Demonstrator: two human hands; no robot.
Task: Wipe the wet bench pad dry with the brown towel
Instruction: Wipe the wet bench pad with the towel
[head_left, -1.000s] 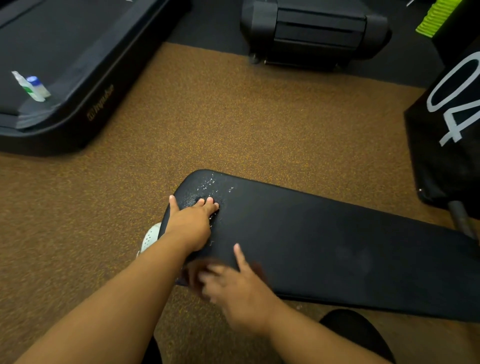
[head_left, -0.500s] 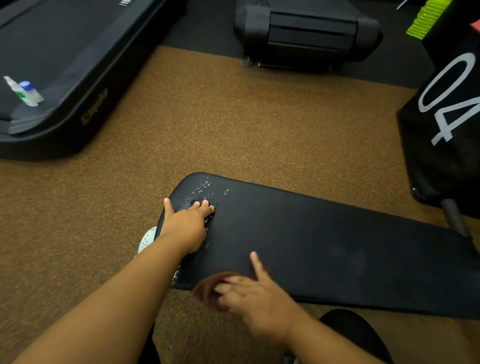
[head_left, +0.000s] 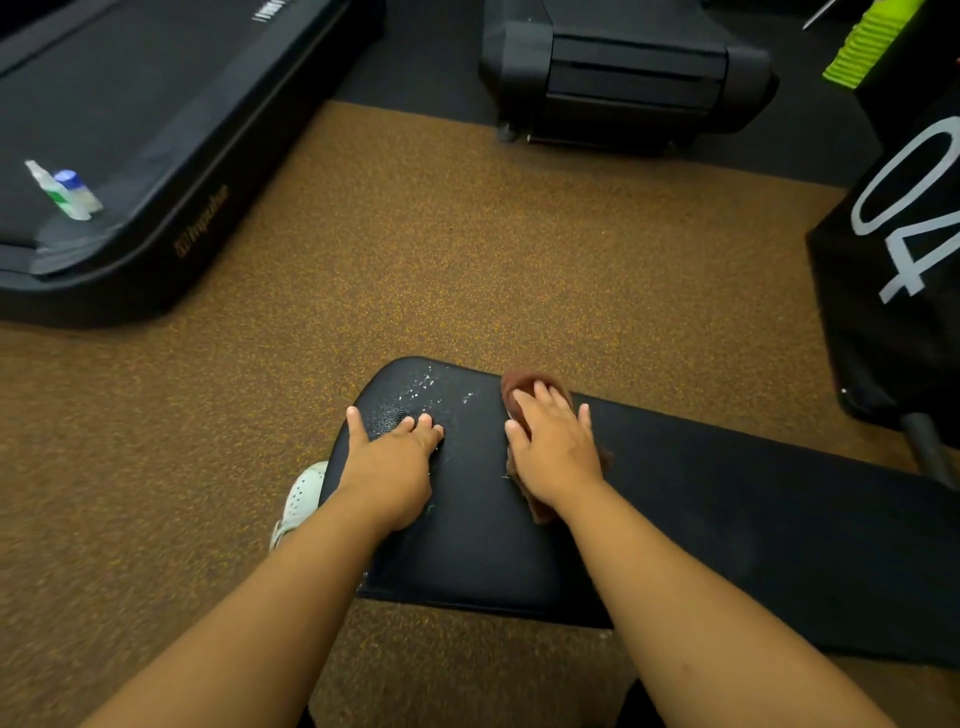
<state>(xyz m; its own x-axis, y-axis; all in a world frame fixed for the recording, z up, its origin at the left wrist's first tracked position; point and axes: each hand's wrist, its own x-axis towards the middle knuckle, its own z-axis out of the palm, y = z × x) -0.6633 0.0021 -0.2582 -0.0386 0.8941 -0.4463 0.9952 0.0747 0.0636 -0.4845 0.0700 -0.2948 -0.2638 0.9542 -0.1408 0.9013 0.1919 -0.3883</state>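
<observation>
A long black bench pad (head_left: 701, 525) runs from the centre to the right, with water droplets (head_left: 423, 384) glinting near its far left end. My left hand (head_left: 392, 460) lies flat on the pad's left end, fingers spread, holding nothing. My right hand (head_left: 553, 441) presses down on the brown towel (head_left: 519, 384), which lies on the pad just right of the droplets. Most of the towel is hidden under the hand; its edges show beyond the fingers and beside the wrist.
A treadmill (head_left: 156, 156) stands at the left with a spray bottle (head_left: 65, 189) on its deck. Black gym equipment (head_left: 623, 73) sits at the back, a black box marked 04 (head_left: 904, 249) at the right. A white shoe (head_left: 301, 499) shows left of the pad on brown floor (head_left: 467, 249).
My right hand moved with the towel from the pad's near edge up to its far edge, beside the droplets. The left hand stayed put.
</observation>
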